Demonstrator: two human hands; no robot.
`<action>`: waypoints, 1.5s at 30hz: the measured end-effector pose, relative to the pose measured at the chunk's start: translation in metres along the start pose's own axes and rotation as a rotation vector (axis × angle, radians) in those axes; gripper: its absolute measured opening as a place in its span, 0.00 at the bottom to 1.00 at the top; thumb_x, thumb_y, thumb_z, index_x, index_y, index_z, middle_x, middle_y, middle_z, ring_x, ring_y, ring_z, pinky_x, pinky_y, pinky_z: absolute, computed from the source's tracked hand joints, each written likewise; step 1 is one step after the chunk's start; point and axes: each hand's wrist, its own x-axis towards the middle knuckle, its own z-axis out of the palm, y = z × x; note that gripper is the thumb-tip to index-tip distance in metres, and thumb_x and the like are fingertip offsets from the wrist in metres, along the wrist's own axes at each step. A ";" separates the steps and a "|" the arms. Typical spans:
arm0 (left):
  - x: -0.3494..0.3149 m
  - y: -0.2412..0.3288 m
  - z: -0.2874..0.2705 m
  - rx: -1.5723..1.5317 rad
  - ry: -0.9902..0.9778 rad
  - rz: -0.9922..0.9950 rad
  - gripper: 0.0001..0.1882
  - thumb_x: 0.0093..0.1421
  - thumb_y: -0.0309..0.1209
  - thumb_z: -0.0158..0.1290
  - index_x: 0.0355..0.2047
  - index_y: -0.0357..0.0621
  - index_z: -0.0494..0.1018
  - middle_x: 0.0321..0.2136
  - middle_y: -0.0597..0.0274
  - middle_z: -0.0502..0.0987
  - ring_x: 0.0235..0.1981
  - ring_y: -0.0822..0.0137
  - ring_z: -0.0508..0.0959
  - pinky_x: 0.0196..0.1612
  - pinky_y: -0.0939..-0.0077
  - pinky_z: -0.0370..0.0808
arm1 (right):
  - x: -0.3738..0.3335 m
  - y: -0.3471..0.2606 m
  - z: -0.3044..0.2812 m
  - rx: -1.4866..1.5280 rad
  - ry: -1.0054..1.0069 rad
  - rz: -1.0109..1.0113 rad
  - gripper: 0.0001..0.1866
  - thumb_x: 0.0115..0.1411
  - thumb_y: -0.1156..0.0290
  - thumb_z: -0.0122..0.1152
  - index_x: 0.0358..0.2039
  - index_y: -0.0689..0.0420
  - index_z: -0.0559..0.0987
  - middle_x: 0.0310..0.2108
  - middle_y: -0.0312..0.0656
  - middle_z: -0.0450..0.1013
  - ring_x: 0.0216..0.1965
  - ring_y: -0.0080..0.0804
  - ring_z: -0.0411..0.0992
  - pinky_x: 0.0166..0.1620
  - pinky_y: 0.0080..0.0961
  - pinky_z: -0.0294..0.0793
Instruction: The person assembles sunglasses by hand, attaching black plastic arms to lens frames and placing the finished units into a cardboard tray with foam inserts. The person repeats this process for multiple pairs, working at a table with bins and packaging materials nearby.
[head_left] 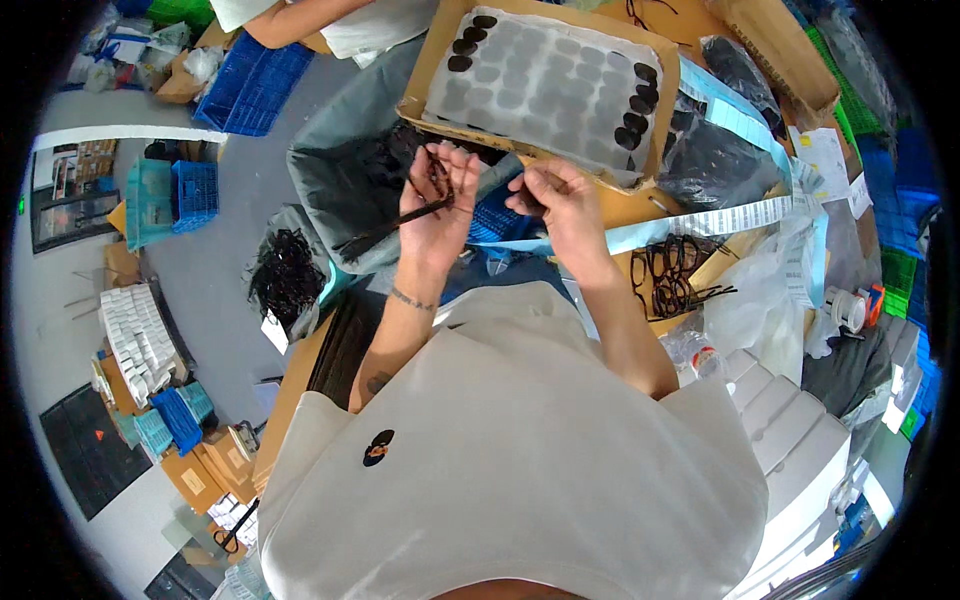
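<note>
My left hand [436, 205] is turned palm up with its fingers curled around a dark brown eyeglass frame [424, 211]. One temple of the frame sticks out past the wrist to the lower left. Close by on the right, my right hand [567, 208] pinches a small dark lens [522, 199] between thumb and fingers, and part of the lens is hidden. Beyond both hands lies a shallow cardboard box [668, 110] of dark round lenses. A whitish translucent sheet [545, 75] covers most of them, while lenses at its left and right edges show bare.
Several black eyeglass frames [672, 275] are heaped on the table to the right, beside a pale blue label strip [690, 228]. A grey-lined bin [325, 165] of dark pieces stands left of my hands. Farther left is a bag of black scraps [285, 275]. Someone's arm [300, 20] shows at the far side.
</note>
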 end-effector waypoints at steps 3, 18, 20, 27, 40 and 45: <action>-0.009 0.018 -0.009 0.027 -0.016 0.028 0.09 0.67 0.32 0.46 0.37 0.40 0.72 0.37 0.62 0.77 0.38 0.67 0.76 0.48 0.69 0.73 | 0.010 -0.006 -0.008 0.000 0.009 0.061 0.09 0.59 0.68 0.64 0.35 0.55 0.73 0.23 0.38 0.73 0.17 0.17 0.62 0.16 0.12 0.52; -0.027 0.057 -0.004 1.748 -0.211 0.411 0.14 0.46 0.14 0.58 0.36 0.35 0.78 0.28 0.55 0.80 0.28 0.66 0.81 0.31 0.78 0.75 | 0.036 0.028 0.061 -0.175 -0.151 0.236 0.12 0.61 0.69 0.57 0.44 0.56 0.71 0.36 0.34 0.71 0.33 0.20 0.69 0.34 0.16 0.68; -0.024 0.064 -0.013 1.633 -0.090 0.411 0.11 0.49 0.14 0.58 0.35 0.33 0.77 0.28 0.56 0.80 0.28 0.70 0.80 0.31 0.79 0.75 | 0.037 0.022 0.070 -0.262 -0.206 0.197 0.14 0.61 0.71 0.58 0.47 0.58 0.71 0.38 0.36 0.72 0.35 0.22 0.71 0.37 0.18 0.70; -0.003 0.087 -0.034 0.983 0.071 0.218 0.10 0.63 0.29 0.53 0.36 0.31 0.74 0.23 0.60 0.77 0.25 0.71 0.76 0.31 0.74 0.74 | 0.058 0.020 0.072 -0.510 -0.288 0.043 0.11 0.60 0.77 0.58 0.44 0.63 0.77 0.33 0.40 0.78 0.36 0.24 0.76 0.41 0.20 0.73; -0.025 0.118 -0.061 0.759 0.248 0.075 0.12 0.66 0.35 0.49 0.38 0.37 0.73 0.21 0.62 0.74 0.23 0.69 0.73 0.34 0.71 0.74 | 0.252 0.054 -0.009 -0.831 0.193 -0.161 0.11 0.53 0.84 0.60 0.39 0.67 0.78 0.29 0.46 0.78 0.28 0.29 0.77 0.32 0.21 0.75; -0.028 0.117 -0.065 0.758 0.284 0.057 0.11 0.66 0.34 0.49 0.38 0.37 0.73 0.20 0.63 0.73 0.24 0.70 0.73 0.34 0.71 0.73 | 0.271 0.056 -0.024 -0.752 0.208 -0.058 0.09 0.58 0.76 0.60 0.37 0.67 0.76 0.25 0.47 0.77 0.22 0.30 0.76 0.27 0.23 0.75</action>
